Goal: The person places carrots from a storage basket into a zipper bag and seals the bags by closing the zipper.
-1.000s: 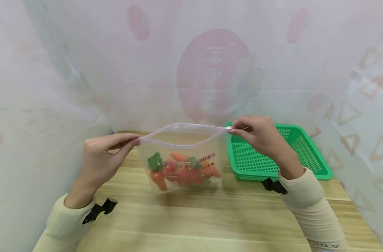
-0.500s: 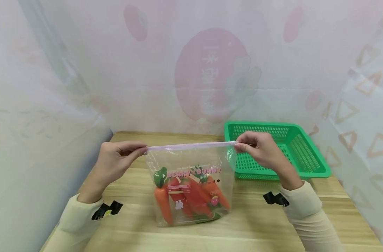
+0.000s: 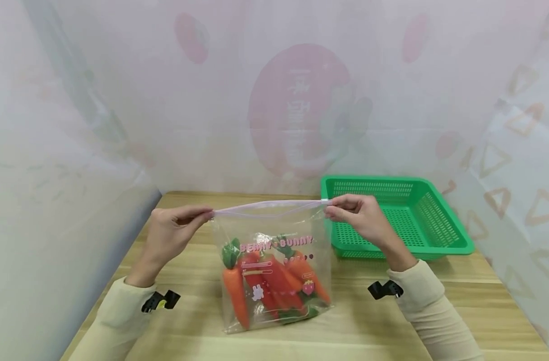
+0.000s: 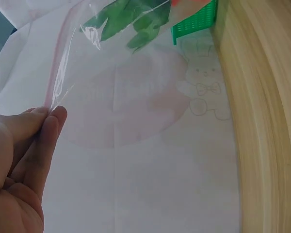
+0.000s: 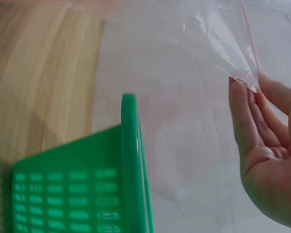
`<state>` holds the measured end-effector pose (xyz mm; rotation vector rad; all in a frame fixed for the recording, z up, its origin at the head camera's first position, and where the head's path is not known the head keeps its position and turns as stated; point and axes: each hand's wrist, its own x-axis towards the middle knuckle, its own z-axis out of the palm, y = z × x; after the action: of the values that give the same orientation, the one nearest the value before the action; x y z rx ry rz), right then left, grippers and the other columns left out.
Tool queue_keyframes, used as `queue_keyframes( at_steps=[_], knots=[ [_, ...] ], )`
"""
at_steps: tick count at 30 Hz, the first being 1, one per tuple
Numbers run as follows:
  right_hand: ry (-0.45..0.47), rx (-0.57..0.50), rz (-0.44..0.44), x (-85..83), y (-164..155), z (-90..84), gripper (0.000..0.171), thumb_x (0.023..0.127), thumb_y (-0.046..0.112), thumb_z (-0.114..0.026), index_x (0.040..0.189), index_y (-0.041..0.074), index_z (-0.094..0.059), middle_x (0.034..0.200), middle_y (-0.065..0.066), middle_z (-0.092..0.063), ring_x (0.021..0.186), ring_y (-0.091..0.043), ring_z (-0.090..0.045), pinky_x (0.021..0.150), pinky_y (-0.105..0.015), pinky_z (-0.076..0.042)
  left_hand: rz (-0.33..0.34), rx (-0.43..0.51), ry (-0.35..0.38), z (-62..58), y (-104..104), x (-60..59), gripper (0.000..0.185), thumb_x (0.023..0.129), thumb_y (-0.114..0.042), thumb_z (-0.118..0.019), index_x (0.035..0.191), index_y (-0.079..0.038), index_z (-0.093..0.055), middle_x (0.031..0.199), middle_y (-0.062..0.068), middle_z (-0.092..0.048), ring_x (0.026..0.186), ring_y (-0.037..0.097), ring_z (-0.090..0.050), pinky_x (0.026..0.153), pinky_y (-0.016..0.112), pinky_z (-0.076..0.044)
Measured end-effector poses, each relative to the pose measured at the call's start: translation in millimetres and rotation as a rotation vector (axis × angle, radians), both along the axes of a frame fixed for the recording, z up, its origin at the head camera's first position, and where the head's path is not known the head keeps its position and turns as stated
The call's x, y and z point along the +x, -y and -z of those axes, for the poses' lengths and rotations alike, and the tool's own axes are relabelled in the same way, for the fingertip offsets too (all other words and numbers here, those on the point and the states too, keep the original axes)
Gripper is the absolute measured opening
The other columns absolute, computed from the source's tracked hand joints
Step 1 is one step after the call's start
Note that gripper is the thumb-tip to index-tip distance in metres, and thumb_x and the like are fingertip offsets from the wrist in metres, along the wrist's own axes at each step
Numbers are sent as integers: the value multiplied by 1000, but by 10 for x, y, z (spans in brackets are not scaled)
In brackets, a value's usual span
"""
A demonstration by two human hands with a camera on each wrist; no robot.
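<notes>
A clear zip bag [image 3: 265, 229] with a pink strip and printed lettering hangs upright between both hands in the head view. Inside it show orange carrots [image 3: 236, 296] with green tops, and long red pepper-like pieces [image 3: 281, 288]. My left hand [image 3: 172, 233] pinches the strip's left end between thumb and fingers; the left wrist view shows this hand [image 4: 19, 170] at the bag's corner. At the other end, by the white slider [image 3: 324, 201], my right hand [image 3: 362, 218] pinches the top corner. The bag's mouth is slightly parted.
A green perforated basket [image 3: 450, 218] stands on the wooden table [image 3: 365, 321] at the back right, behind the right hand; its side wall [image 5: 68, 194] looms in the right wrist view. Pale printed sheets [image 3: 202, 125] enclose the back and sides.
The bag has come lower and nearer, its printed front turning into view. Its wide mouth was drawn straight, and now parts slightly again. Both hands have kept their pinch.
</notes>
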<state>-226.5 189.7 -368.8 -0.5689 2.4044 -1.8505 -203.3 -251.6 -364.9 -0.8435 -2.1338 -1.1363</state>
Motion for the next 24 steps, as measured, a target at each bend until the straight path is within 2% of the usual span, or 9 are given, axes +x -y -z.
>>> queue_keyframes(
  at_steps=[4,9,12,14,16,18,20,21,24],
  knots=[
    [86,-8,-16,-23,71,60,30,97,18,-78,117,-4,-75,98,-1,-82,96,-23,-80,89,-38,-66,-7,21,59,36,41,0,23,84,11,-82,102,-4,-84,93,11,-83,82,-4,-76,69,9,-57],
    [1,-16,20,-13,157,126,20,96,16,-79,108,1,-79,94,-2,-82,90,-30,-80,85,-46,-66,-39,57,169,114,105,0,19,88,6,-80,105,-4,-83,94,13,-83,82,-2,-77,68,11,-57],
    [-59,-16,52,1,204,151,14,95,14,-80,103,3,-79,92,-4,-81,86,-30,-79,81,-43,-66,-68,54,275,137,156,-15,16,93,1,-78,107,-3,-82,96,16,-82,84,-4,-77,71,12,-59],
    [-81,-15,49,6,243,165,12,95,13,-80,103,4,-80,93,-6,-82,85,-27,-80,79,-39,-67,-105,7,318,120,180,-21,14,95,-4,-77,108,-5,-82,96,15,-82,83,-7,-75,71,11,-58],
    [-103,-9,34,10,281,172,12,95,13,-79,103,5,-80,94,-10,-81,85,-22,-80,79,-35,-66,-162,-61,315,75,185,-21,13,96,-11,-78,108,-7,-82,96,11,-83,80,-7,-74,69,8,-56],
    [-112,-7,21,21,310,166,10,95,13,-79,103,6,-80,96,-13,-81,86,-22,-80,80,-33,-66,-219,-126,273,2,153,-18,13,97,-15,-78,107,-9,-83,96,8,-83,79,0,-77,70,7,-55],
    [-115,-5,13,31,329,154,9,95,13,-79,102,8,-80,96,-14,-81,87,-25,-80,80,-33,-66,-254,-178,225,-94,85,-12,13,97,-17,-77,107,-11,-83,97,6,-83,79,9,-79,71,11,-58],
    [-117,-2,10,34,333,150,8,95,12,-79,102,8,-80,96,-15,-81,87,-27,-80,80,-33,-66,-255,-197,207,-148,39,-10,13,97,-17,-77,107,-11,-83,98,6,-83,81,14,-80,72,15,-61],
    [-110,24,1,50,371,132,6,95,13,-80,99,9,-80,94,-13,-81,86,-27,-80,79,-36,-66,-187,-258,189,-350,-128,17,17,97,-15,-77,112,-7,-82,103,10,-83,88,25,-82,80,32,-66]
  ],
)
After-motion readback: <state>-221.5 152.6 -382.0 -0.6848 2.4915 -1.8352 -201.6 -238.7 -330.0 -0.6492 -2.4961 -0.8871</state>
